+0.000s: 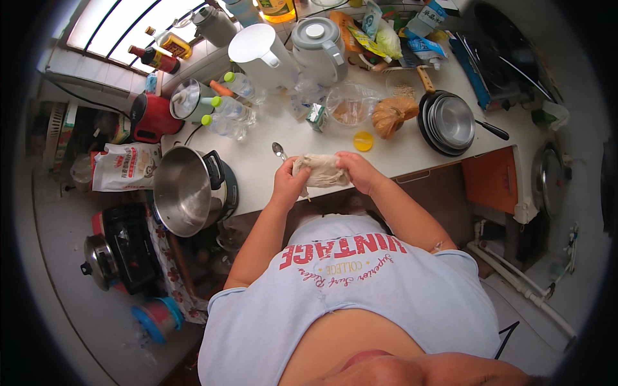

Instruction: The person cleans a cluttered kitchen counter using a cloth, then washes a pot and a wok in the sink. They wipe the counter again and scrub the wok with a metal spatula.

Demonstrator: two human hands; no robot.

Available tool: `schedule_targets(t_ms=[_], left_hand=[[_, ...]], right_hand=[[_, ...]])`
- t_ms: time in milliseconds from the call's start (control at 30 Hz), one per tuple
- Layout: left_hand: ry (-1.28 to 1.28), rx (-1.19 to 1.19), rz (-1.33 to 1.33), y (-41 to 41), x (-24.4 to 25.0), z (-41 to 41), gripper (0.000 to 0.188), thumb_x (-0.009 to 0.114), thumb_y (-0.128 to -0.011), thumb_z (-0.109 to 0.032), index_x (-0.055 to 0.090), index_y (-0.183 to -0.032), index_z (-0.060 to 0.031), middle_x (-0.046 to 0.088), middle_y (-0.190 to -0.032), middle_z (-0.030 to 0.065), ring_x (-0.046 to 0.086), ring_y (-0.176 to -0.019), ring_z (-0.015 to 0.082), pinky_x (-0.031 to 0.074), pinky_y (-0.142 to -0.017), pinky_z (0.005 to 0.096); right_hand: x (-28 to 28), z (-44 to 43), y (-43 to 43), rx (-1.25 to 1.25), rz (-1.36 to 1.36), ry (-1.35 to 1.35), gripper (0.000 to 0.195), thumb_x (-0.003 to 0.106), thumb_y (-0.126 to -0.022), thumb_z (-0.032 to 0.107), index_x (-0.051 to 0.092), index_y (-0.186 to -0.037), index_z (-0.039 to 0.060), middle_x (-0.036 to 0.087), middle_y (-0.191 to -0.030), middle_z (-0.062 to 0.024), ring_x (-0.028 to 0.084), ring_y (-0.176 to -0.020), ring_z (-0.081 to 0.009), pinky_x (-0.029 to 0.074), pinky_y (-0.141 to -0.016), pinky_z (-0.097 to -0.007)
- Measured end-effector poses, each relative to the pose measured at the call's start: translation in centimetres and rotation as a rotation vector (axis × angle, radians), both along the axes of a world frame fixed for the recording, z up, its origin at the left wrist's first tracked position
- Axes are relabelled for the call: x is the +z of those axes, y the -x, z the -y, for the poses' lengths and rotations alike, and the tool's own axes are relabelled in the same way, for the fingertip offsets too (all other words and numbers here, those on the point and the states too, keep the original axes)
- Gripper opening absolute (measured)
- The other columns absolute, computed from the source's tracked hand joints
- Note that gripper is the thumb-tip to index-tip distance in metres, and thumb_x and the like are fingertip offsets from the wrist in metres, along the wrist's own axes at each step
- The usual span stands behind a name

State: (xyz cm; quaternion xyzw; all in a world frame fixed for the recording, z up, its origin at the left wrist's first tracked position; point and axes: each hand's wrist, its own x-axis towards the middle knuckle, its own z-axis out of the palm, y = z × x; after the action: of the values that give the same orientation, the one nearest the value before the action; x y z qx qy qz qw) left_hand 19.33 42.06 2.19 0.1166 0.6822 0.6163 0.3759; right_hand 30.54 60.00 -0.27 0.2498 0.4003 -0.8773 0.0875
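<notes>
A crumpled, off-white cloth [322,171] is stretched between my two hands, just over the front edge of the white countertop [270,181]. My left hand [291,177] grips its left end, and my right hand [356,170] pinches its right end. A metal spoon [278,150] lies on the counter just beyond my left hand; part of its handle is hidden. Farther back are a yellow round lid [363,141] and a small green-and-white carton [316,117].
To the left stands a large steel pot [182,190]. Clear bottles with green caps [227,126] and white jugs [263,55] stand behind. Toward the right are a brown, wrinkled bundle [393,117], stacked metal pans [451,120] and an orange cabinet door [490,181].
</notes>
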Motion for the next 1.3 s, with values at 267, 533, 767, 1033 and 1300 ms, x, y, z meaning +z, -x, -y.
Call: schedule_targets(t_ms=[267,533,767,1033,1300], left_hand=[[-0.009,-0.091,0.051,-1.5,-0.7,-0.3,0.033,0.048,-0.081,-0.004,0.059,-0.113,-0.0008,0.061,-0.093,0.0063,0.059,-0.085,0.0140,0.049,-0.074,0.0269],[0.073,0.000,-0.016,-3.6,-1.9,-0.3,0.046,0.057,-0.084,-0.008,0.049,-0.129,-0.0062,0.056,-0.118,0.0081,0.058,-0.104,0.0194,0.046,-0.086,0.0304],[-0.107,-0.107,-0.216,0.8,-2.9,-1.1,0.024,0.056,-0.091,-0.012,0.057,-0.113,-0.0034,0.063,-0.100,0.0055,0.057,-0.091,0.0127,0.045,-0.084,0.0271],[-0.183,0.121,-0.121,4.6,1.3,0.9,0.011,0.050,-0.094,-0.015,0.052,-0.086,-0.0079,0.050,-0.075,-0.0034,0.044,-0.067,0.0054,0.039,-0.064,0.0222],[-0.416,0.285,0.324,6.9,5.2,2.8,0.016,0.044,-0.098,-0.021,0.052,-0.095,-0.0078,0.057,-0.082,0.0020,0.056,-0.073,0.0112,0.049,-0.071,0.0276]], right_hand=[[3.1,-1.7,-2.6,-0.320,-0.203,0.374,0.020,0.044,-0.095,0.012,0.052,-0.112,0.0069,0.062,-0.106,-0.0051,0.061,-0.100,-0.0171,0.049,-0.090,-0.0345],[4.4,-0.6,-2.5,-0.196,-0.213,0.289,0.023,0.053,-0.095,0.018,0.053,-0.116,0.0086,0.062,-0.104,-0.0033,0.063,-0.092,-0.0144,0.053,-0.081,-0.0308],[5.6,0.9,0.7,0.056,-0.184,0.083,0.033,0.067,-0.084,0.021,0.056,-0.111,0.0054,0.063,-0.098,-0.0041,0.062,-0.083,-0.0139,0.050,-0.072,-0.0283],[-0.7,-0.1,3.9,0.199,-0.099,-1.028,0.027,0.053,-0.076,0.009,0.062,-0.101,0.0038,0.065,-0.086,-0.0109,0.061,-0.080,-0.0207,0.048,-0.073,-0.0331],[-5.1,0.7,3.9,0.003,0.266,-1.468,0.032,0.058,-0.084,0.028,0.061,-0.101,0.0012,0.066,-0.095,-0.0163,0.063,-0.091,-0.0326,0.048,-0.079,-0.0403]])
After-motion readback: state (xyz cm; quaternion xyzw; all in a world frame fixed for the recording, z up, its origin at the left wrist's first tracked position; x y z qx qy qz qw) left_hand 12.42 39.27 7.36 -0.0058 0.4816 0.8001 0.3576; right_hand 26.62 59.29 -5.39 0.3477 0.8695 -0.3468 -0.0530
